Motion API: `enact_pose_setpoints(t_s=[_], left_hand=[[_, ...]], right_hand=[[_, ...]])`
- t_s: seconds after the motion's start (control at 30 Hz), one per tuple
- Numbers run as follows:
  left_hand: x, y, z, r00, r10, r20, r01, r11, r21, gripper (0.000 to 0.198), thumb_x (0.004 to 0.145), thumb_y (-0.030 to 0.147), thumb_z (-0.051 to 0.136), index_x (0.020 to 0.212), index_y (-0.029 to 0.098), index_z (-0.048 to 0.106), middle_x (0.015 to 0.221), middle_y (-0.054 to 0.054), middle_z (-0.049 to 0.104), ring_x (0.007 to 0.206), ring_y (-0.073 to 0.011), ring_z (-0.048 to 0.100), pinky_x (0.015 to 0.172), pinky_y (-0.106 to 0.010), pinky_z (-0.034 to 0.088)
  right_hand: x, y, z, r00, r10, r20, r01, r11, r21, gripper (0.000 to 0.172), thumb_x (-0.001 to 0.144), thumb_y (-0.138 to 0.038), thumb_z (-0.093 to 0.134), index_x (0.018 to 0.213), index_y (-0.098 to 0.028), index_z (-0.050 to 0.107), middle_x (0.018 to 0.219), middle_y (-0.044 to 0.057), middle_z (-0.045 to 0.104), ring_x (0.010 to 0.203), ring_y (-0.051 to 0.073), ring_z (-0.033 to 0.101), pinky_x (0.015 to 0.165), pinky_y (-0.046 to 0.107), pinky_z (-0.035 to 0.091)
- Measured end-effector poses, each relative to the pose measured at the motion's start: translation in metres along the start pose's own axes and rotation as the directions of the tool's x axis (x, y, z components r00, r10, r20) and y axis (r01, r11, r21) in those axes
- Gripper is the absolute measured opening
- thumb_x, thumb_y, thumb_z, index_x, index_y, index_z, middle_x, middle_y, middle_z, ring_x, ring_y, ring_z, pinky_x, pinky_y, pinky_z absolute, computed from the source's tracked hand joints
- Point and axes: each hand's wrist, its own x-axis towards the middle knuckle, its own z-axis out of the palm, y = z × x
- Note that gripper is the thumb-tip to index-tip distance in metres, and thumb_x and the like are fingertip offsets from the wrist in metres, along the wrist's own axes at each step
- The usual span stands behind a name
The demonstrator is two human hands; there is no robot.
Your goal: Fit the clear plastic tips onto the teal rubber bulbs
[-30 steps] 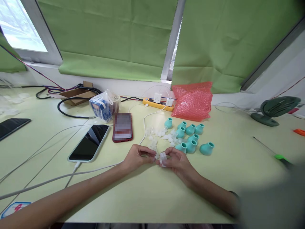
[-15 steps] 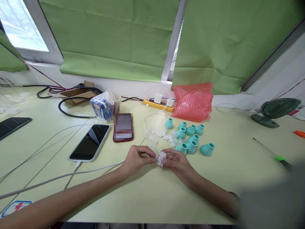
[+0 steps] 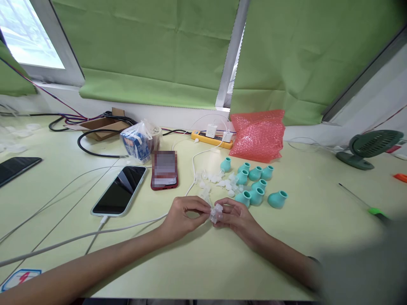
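Observation:
Between my two hands is a small translucent white plastic part (image 3: 216, 213), held just above the table. The fingertips of my left hand (image 3: 186, 214) pinch its left side. My right hand (image 3: 238, 220) grips it from the right with thumb and fingers; the far side of the part is hidden by them. Just beyond my fingers lies a loose pile of similar translucent pieces (image 3: 222, 182). Several turquoise bulb-shaped pieces with open necks (image 3: 257, 195) stand close behind and to the right of my right hand.
A white-edged phone (image 3: 120, 190) on a cable and a red-cased phone (image 3: 164, 169) lie left of the pile. Farther back are a yellow power strip (image 3: 212, 140) and a pink bubble-wrap bag (image 3: 257, 136). A green-handled screwdriver (image 3: 375, 211) and small fan (image 3: 375, 144) are at right.
The translucent part has turned slightly between my fingers. My left hand has shifted a little, with its thumb and index finger more arched. Other things stay where they were.

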Motion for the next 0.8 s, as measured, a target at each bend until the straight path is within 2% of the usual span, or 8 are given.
enact_pose_setpoints(t_s=[0.13, 0.23, 0.3, 0.47, 0.53, 0.7, 0.8], left_hand=[[-0.0008, 0.0024, -0.0008, 0.99, 0.141, 0.002, -0.14, 0.986, 0.095, 0.012, 0.07, 0.016, 0.055, 0.072, 0.015, 0.067, 0.075, -0.007, 0.066, 0.069, -0.0153, 0.06, 0.063, -0.025, 0.049], [-0.0014, 0.0025, -0.0003, 0.988, 0.156, 0.0, -0.155, 0.982, 0.105, 0.014, 0.072, 0.018, 0.054, 0.075, 0.016, 0.067, 0.076, -0.007, 0.066, 0.071, -0.0158, 0.06, 0.065, -0.026, 0.049], [-0.0014, 0.0027, 0.0, 0.993, 0.118, 0.011, -0.119, 0.989, 0.087, 0.014, 0.073, 0.019, 0.054, 0.076, 0.015, 0.067, 0.077, -0.007, 0.066, 0.071, -0.0156, 0.059, 0.065, -0.025, 0.049], [0.0008, 0.0034, -0.0001, 0.993, -0.106, 0.046, 0.107, 0.994, -0.02, 0.017, 0.072, 0.025, 0.056, 0.078, 0.013, 0.066, 0.077, -0.007, 0.065, 0.07, -0.0147, 0.059, 0.064, -0.023, 0.049], [0.0022, 0.0034, -0.0007, 0.989, -0.13, 0.07, 0.134, 0.989, -0.054, 0.018, 0.071, 0.027, 0.056, 0.076, 0.013, 0.066, 0.078, -0.007, 0.064, 0.071, -0.0149, 0.058, 0.065, -0.023, 0.049], [0.0043, 0.0039, -0.0024, 0.993, -0.074, 0.091, 0.078, 0.997, -0.03, 0.016, 0.072, 0.026, 0.056, 0.073, 0.013, 0.067, 0.076, -0.007, 0.063, 0.07, -0.014, 0.058, 0.063, -0.022, 0.048], [0.0031, 0.0021, -0.003, 0.997, 0.037, 0.074, -0.044, 0.994, 0.096, 0.016, 0.074, 0.023, 0.053, 0.074, 0.014, 0.066, 0.076, -0.007, 0.063, 0.069, -0.0137, 0.058, 0.063, -0.023, 0.047]], right_hand=[[-0.0009, -0.0011, 0.0004, 1.0, 0.002, 0.001, -0.002, 1.0, -0.018, 0.03, 0.056, -0.023, 0.071, 0.08, -0.015, 0.055, 0.07, 0.001, 0.061, 0.065, 0.013, 0.058, 0.065, 0.03, 0.048], [-0.001, -0.0014, 0.0005, 1.0, 0.01, 0.008, -0.01, 1.0, -0.019, 0.029, 0.057, -0.022, 0.071, 0.081, -0.016, 0.054, 0.071, 0.001, 0.061, 0.066, 0.013, 0.058, 0.065, 0.03, 0.048], [-0.0009, -0.0017, 0.0003, 1.0, 0.01, 0.01, -0.01, 1.0, -0.022, 0.029, 0.058, -0.022, 0.07, 0.081, -0.016, 0.054, 0.071, 0.001, 0.061, 0.066, 0.013, 0.058, 0.065, 0.03, 0.049], [-0.0006, -0.0027, 0.0, 1.0, 0.01, 0.013, -0.01, 1.0, -0.027, 0.029, 0.057, -0.022, 0.071, 0.081, -0.016, 0.054, 0.071, 0.001, 0.062, 0.066, 0.013, 0.058, 0.064, 0.03, 0.049], [-0.0008, -0.003, 0.0003, 1.0, 0.008, 0.011, -0.007, 1.0, -0.026, 0.03, 0.057, -0.022, 0.071, 0.081, -0.016, 0.054, 0.071, 0.001, 0.062, 0.066, 0.013, 0.058, 0.064, 0.03, 0.049], [-0.0016, -0.0027, 0.0007, 1.0, 0.004, 0.0, -0.004, 1.0, -0.03, 0.029, 0.058, -0.022, 0.07, 0.08, -0.016, 0.053, 0.071, 0.001, 0.062, 0.065, 0.013, 0.058, 0.064, 0.03, 0.049], [-0.0016, -0.0021, 0.0003, 1.0, 0.001, -0.006, -0.001, 1.0, -0.024, 0.029, 0.058, -0.023, 0.07, 0.081, -0.016, 0.053, 0.071, 0.001, 0.061, 0.065, 0.012, 0.058, 0.064, 0.03, 0.049]])
